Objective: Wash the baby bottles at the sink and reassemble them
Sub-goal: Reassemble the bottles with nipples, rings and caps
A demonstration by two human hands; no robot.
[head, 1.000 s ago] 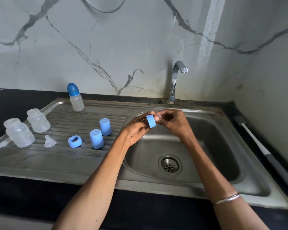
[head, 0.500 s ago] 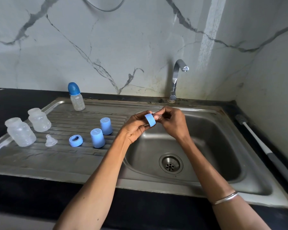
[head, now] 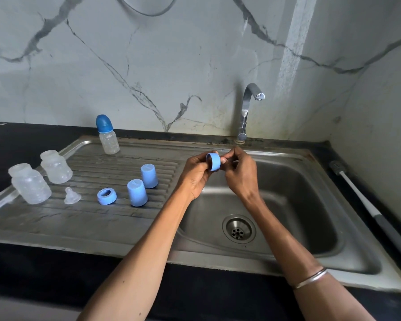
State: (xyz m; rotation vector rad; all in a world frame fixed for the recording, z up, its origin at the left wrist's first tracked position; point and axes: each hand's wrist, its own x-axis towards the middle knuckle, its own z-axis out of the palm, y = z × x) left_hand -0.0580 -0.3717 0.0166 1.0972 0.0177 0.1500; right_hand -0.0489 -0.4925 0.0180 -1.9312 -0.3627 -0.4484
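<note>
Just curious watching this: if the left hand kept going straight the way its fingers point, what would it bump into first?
Probably the right hand. The left hand points right across the blue ring it grips, and the right hand's fingertips already meet that ring from the other side. Depth is hard to judge.

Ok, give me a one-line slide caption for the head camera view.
Over the sink basin, left hand and right hand hold a blue collar ring; bottle parts wait on the drainboard.
</note>
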